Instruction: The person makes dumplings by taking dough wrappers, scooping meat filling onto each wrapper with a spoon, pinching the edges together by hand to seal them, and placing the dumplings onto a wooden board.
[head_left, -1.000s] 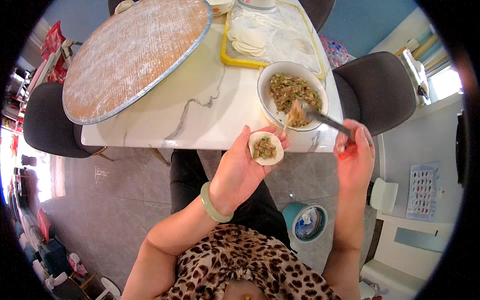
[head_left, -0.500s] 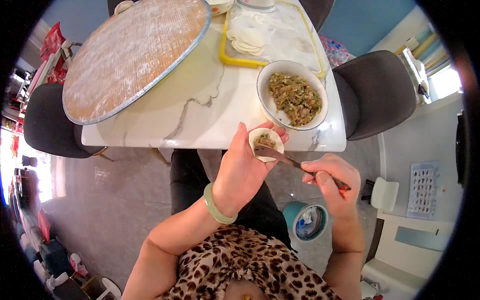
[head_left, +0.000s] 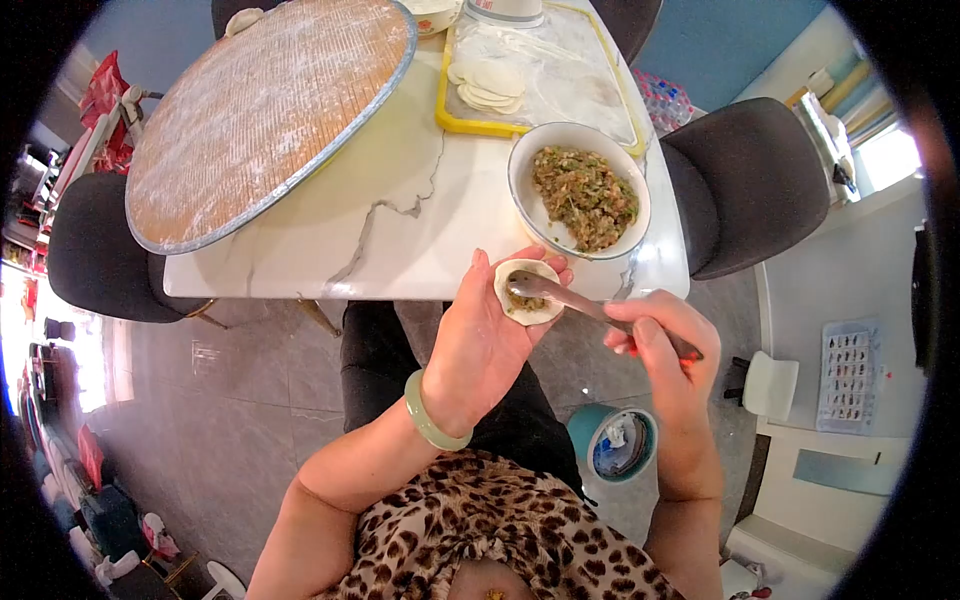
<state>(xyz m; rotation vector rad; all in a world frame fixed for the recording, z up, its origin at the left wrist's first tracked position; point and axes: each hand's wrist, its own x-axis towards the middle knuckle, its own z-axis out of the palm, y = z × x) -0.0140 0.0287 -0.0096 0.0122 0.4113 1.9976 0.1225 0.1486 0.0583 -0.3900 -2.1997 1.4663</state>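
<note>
A round dumpling wrapper [head_left: 540, 315] rests on the palm and fingers of my left hand [head_left: 470, 345], near the table's front edge. Some chopped filling sits in its middle. My right hand [head_left: 670, 345] grips a spoon [head_left: 582, 302] by the handle, and the spoon's bowl presses onto the filling, hiding part of it. Just beyond my left fingertips stands a white bowl [head_left: 526, 195] with more of the chopped meat-and-greens filling [head_left: 588, 200] in it.
A large round floured board [head_left: 270, 120] covers the table's left side. A yellow-edged tray [head_left: 480, 126] at the back holds stacked wrappers [head_left: 488, 82]. Dark chairs [head_left: 745, 185] flank the marble-patterned table [head_left: 290, 270]. A bin [head_left: 590, 425] stands on the floor below my right hand.
The spoon's bowl has turned over and shifted slightly on the filling, pressing it down. My left hand stays nearly in place with the wrapper.
</note>
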